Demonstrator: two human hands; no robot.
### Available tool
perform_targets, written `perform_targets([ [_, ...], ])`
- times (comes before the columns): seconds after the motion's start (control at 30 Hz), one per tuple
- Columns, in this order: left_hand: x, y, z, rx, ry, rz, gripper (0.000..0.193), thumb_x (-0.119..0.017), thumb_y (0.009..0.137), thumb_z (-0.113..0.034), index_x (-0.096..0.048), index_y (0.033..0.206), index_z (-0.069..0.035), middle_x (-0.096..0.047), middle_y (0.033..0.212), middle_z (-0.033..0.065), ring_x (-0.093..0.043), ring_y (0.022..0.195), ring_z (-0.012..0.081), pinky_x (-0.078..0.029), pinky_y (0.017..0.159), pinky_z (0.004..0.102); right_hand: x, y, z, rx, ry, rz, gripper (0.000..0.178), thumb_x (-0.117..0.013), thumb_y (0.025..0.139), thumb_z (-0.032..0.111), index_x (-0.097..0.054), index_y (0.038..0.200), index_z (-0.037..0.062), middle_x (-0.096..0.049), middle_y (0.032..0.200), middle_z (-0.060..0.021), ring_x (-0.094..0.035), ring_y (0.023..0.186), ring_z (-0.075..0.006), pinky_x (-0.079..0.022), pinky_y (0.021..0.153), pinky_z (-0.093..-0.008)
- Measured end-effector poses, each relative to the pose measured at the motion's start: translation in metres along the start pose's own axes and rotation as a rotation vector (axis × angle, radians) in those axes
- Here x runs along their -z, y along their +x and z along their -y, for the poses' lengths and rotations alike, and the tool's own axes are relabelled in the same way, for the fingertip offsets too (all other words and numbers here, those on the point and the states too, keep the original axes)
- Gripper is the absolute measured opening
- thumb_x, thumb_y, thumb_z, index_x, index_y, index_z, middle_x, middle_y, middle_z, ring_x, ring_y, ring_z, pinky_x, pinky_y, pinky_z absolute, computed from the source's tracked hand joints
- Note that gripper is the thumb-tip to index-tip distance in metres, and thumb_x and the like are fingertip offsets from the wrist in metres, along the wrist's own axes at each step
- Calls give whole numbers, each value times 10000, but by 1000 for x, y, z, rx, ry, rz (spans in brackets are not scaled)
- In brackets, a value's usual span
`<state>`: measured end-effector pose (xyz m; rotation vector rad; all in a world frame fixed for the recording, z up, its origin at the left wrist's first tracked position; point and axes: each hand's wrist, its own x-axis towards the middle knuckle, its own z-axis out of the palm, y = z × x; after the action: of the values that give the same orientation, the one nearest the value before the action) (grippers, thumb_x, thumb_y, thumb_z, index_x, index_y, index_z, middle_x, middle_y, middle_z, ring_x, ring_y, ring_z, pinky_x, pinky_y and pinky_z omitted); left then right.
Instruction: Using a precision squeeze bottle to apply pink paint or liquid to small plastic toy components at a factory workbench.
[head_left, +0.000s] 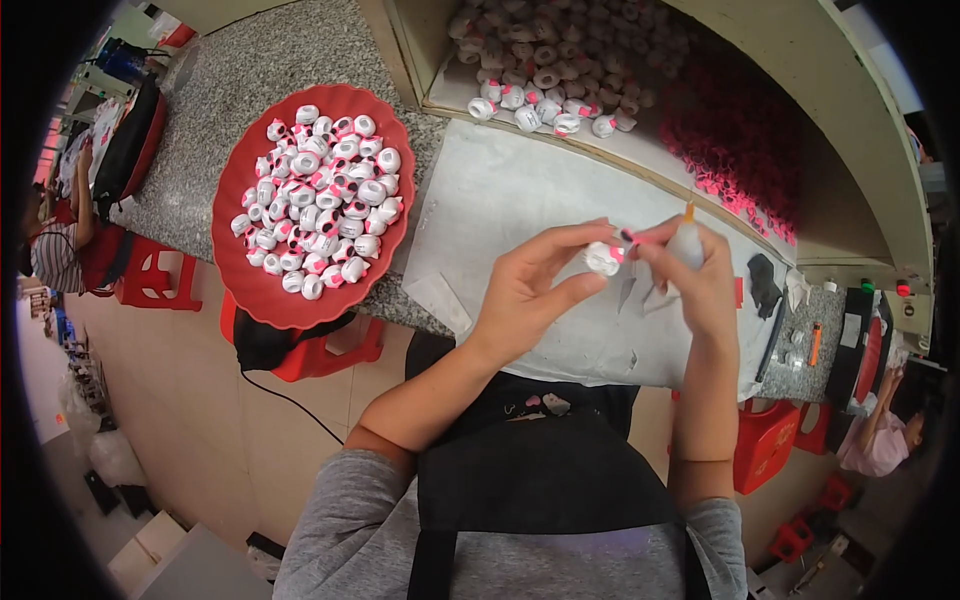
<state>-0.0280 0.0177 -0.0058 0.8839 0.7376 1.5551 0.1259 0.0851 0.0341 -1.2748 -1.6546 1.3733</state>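
Note:
In the middle of the view, my left hand pinches a small white toy head with pink on its side between thumb and fingers. Just right of it is my right hand. Its thumb and finger close on a small pink and black piece, which meets or nearly meets the head's upper edge. A whitish squeeze bottle with a yellowish nozzle pointing up is tucked in the same hand. Both hands are above the white work sheet.
To the left, a red scalloped bowl holds many similar heads. White pieces and pink parts are heaped on the shelf behind. A dark cloth and an orange tool lie at right. Other people sit at both sides.

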Motion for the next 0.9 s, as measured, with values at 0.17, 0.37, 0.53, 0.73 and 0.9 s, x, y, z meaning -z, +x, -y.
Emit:
perform_targets([
  [0.17, -12, -4, 8, 24, -13, 134, 345, -528, 700, 43, -445, 1035, 28, -478, 1054, 153, -449, 994, 195, -341, 851, 305, -9, -22, -15, -95, 342, -7, 73, -561, 677, 26, -536, 727, -20, -530, 602, -64, -432, 446, -76, -318, 394, -186],
  [0.37, -20, -11, 9, 64, 3, 116, 309, -540, 711, 26, -481, 1015, 13, -495, 1018, 95, -457, 965, 155, -356, 839, 272, -6, -42, -27, -47, 530, -164, 61, -544, 685, 17, -503, 707, -23, -510, 600, -79, -426, 436, -95, -327, 396, -191],
  [0.53, -23, -13, 10, -32, 287, 83, 342, -535, 690, 61, -454, 1021, 28, -491, 1017, 148, -473, 948, 201, -366, 825, 301, 2, -63, -20, 1, 586, -137, 62, -538, 669, -11, -487, 696, -33, -498, 657, -114, -406, 422, -93, -313, 383, -192],
  [0.73, -25, -12, 11, -210, 583, 136, 324, -549, 653, 72, -494, 969, 27, -510, 993, 144, -490, 927, 219, -389, 789, 294, -7, -64, -18, 5, 571, -95, 67, -542, 649, -48, -491, 691, -37, -492, 645, -98, -410, 424, -95, -312, 384, -190],
  [0.9, -30, -12, 6, -270, 694, 153, 299, -562, 630, 72, -522, 924, 30, -527, 967, 142, -499, 913, 232, -403, 759, 290, -7, -63, -21, 4, 503, -123, 67, -555, 658, -36, -496, 689, -31, -494, 633, -83, -419, 443, -89, -318, 399, -184],
])
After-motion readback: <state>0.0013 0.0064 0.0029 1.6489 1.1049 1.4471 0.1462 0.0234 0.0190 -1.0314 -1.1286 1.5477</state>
